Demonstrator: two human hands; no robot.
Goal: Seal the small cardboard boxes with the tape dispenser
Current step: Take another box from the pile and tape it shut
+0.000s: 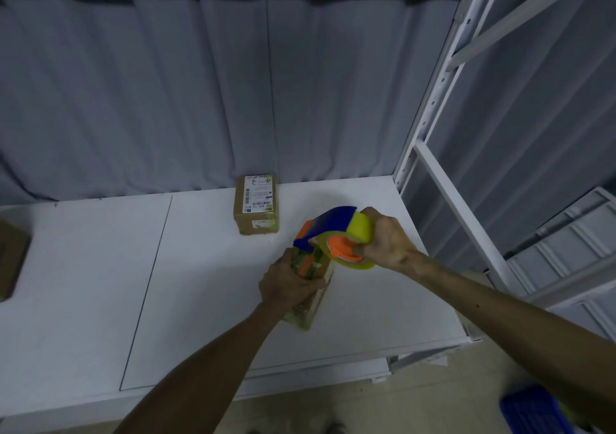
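Note:
My left hand (pixel 289 283) grips a small cardboard box (pixel 311 303) that stands on the white shelf (pixel 200 283); the box's top is partly hidden by my fingers. My right hand (pixel 388 240) holds a tape dispenser (pixel 336 237), blue and orange with a yellow-green tape roll. Its blue front end touches the top of the held box. A second small cardboard box (pixel 256 203) with a white label lies farther back, near the curtain, apart from both hands.
A brown cardboard box (pixel 11 260) sits at the shelf's left edge. A grey curtain (pixel 200 100) hangs behind the shelf. White rack uprights (pixel 443 166) rise on the right, grey crates (pixel 566 250) beyond them, and a blue bin (pixel 536 413) stands on the floor.

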